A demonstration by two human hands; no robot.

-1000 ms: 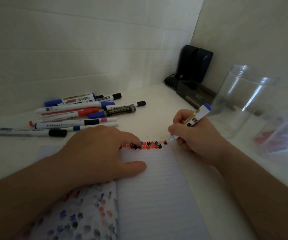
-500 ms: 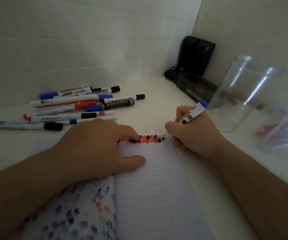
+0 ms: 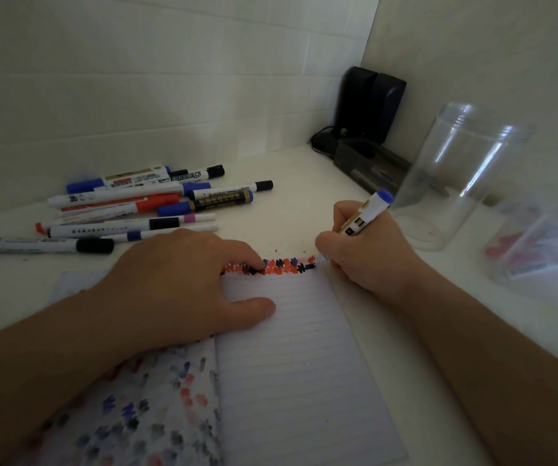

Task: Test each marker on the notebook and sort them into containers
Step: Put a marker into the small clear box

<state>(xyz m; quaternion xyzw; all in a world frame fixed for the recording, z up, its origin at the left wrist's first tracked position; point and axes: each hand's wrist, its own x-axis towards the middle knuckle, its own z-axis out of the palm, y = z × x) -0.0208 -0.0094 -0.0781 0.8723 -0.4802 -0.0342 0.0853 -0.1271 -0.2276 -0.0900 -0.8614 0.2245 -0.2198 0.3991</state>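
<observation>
An open lined notebook [image 3: 297,364] lies in front of me, with a row of red, black and blue marks along its top edge. My right hand [image 3: 361,260] grips a white marker with a blue end [image 3: 368,213], its tip touching the page's top right corner. My left hand [image 3: 183,284] lies flat on the notebook, fingers spread over the spine. A pile of several capped markers [image 3: 143,206] lies at the back left. A clear tall jar [image 3: 452,176] stands to the right of my right hand.
A second clear container [image 3: 539,253] with reddish contents sits at the far right. A dark tray [image 3: 371,166] and a black device [image 3: 368,105] occupy the corner by the walls. The notebook's left page [image 3: 156,418] is covered in colour blots.
My right hand has tilted the marker and shifted its tip slightly along the top edge; a new blue mark appears at the row's right end. The left hand has stayed put.
</observation>
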